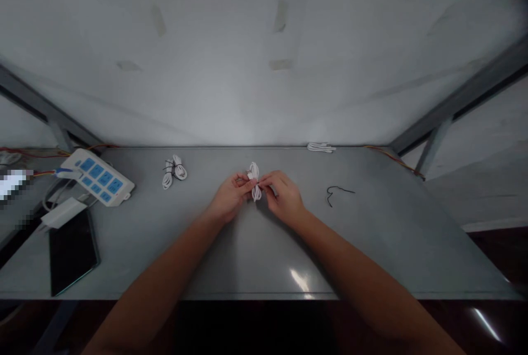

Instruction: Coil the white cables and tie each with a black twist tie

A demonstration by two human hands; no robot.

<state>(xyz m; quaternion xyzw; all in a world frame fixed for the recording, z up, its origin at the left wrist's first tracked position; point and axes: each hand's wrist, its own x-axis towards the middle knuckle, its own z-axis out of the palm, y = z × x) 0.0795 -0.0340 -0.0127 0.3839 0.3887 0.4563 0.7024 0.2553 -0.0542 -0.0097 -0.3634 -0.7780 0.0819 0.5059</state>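
Around the left side of a coiled white cable, my left hand is closed, keeping the bundle upright over the middle of the table. My right hand meets the coil's waist from the right, its thumb and fingertips pinched on a thin dark strand that looks like a twist tie. The fingertips hide most of that strand. To the right lie bent black twist ties. Bundled white cables with black ties around them rest on the left, and another folded white cable lies at the back edge.
A white power strip with blue sockets stands at the left, with plugs and wires attached. In front of it a white adapter overlaps a dark tablet. Behind the grey table rises a pale wall, and metal posts flank both sides.
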